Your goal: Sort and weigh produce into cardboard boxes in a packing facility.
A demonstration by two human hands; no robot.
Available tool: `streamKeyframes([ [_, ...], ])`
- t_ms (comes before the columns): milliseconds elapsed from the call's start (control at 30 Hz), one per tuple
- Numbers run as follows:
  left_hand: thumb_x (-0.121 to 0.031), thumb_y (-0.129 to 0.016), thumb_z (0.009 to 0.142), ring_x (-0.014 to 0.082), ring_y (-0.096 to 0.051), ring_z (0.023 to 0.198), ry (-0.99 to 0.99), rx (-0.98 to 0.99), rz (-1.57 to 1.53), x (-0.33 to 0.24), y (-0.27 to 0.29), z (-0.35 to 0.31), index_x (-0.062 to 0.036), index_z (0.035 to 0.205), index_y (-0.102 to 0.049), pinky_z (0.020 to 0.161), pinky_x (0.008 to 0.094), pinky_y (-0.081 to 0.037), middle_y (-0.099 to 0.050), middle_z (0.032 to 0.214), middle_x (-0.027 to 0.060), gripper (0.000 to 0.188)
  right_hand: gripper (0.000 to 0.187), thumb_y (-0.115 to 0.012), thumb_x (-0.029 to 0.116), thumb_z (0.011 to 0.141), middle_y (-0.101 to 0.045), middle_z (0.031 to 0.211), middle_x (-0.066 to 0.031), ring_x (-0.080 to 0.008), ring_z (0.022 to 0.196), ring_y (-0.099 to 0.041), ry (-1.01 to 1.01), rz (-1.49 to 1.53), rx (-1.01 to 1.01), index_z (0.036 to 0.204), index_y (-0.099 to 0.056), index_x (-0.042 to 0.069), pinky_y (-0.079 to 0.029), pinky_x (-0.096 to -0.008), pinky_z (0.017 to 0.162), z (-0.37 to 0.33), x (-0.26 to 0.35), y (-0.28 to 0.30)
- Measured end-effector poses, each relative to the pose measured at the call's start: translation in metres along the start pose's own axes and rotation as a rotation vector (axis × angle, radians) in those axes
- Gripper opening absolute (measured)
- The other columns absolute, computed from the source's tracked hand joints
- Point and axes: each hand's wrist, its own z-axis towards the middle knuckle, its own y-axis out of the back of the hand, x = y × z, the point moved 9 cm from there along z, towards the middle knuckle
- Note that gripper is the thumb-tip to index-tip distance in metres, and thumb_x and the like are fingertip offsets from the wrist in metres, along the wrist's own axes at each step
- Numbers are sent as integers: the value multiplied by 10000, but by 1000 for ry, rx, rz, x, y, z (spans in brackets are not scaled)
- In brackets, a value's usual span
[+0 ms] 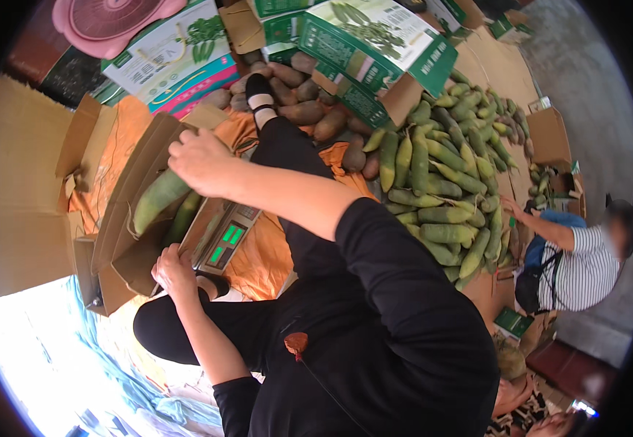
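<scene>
One green radish (158,202) is what we care about: it slants down inside the open brown carton (116,207), its upper end under the right hand (203,162). We read that hand as curled tight round that end, though we can't see the undersides of the fingers. Most of the radish sticks out below the grip, toward the left hand. Step, our call: loading the carton. Next move calls for lowering it alongside the second radish (184,220) and letting go without knocking the flaps.

Left hand (176,273) sits at the carton's near edge, fingers bent; we can't tell if it's pinching or just steadying. Scale (225,244) just beside, display lit green; we can't confirm the carton rests on it. Further out: orange sheet (258,255), brownish tubers (303,111), big radish pile (444,182) on our right, co-worker in stripes (579,273) reaching toward its far side.
</scene>
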Motion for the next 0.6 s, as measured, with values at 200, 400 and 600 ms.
streamKeyframes([
  [200, -128, -610, 735, 333, -604, 794, -32, 19, -21, 3, -4, 0, -54, 837, -619, 705, 446, -451, -621, 804, 125, 127, 214, -654, 226, 745, -573, 933, -20, -224, 983, -513, -114, 121, -139, 948, -634, 163, -403, -432, 801, -18, -5, -1],
  [400, -116, -643, 728, 320, -604, 808, -3, 33, -8, 6, -5, 0, -48, 855, -628, 720, 442, -448, -625, 804, 122, 144, 228, -726, 188, 701, -625, 881, -38, -247, 872, -585, -124, 363, -524, 907, -646, 135, -443, -392, 768, -81, -56, 79],
  [600, -94, -654, 723, 322, -605, 788, -13, 12, -18, 5, -8, 1, -44, 872, -631, 708, 435, -455, -622, 799, 126, 159, 132, -658, 166, 761, -641, 863, -92, -303, 852, -610, -697, 545, -534, 874, -666, 98, -490, -399, 745, -200, -189, 33],
])
